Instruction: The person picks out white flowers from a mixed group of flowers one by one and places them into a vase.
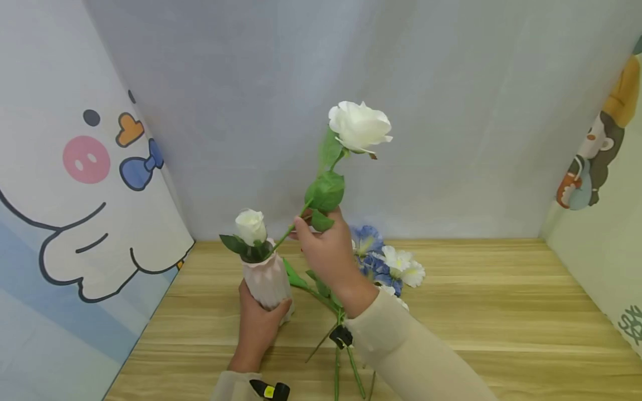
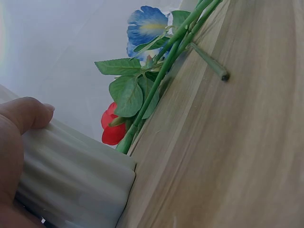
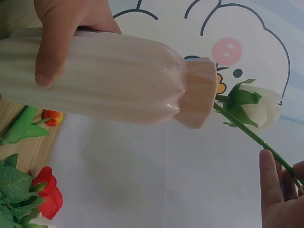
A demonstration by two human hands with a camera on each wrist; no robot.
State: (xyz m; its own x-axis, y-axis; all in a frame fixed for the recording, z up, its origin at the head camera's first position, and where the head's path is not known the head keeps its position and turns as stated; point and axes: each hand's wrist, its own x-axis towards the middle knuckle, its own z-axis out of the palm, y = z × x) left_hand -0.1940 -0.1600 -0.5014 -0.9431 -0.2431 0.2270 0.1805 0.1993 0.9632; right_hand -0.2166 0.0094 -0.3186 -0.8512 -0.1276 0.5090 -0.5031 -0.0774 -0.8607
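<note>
the left hand (image 1: 261, 323) grips a pale vase (image 1: 268, 281) with a white rosebud (image 1: 251, 226); the right hand (image 1: 328, 245) pinches a larger white rose (image 1: 360, 125) by its stem (image 1: 287, 233), left of blue flowers (image 1: 369, 239).

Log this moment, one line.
left hand: grips vase | right hand: holds white rose by its stem, stem at vase mouth | in vase: white rosebud | on table: blue flowers, white flowers, red flower

Soft, even light fills the head view, the white rose (image 1: 359, 126) brightest at 1 o'clock. The left wrist view is dimmer, the vase (image 2: 78, 175) shaded at 8 o'clock; in the right wrist view it glints near centre.
</note>
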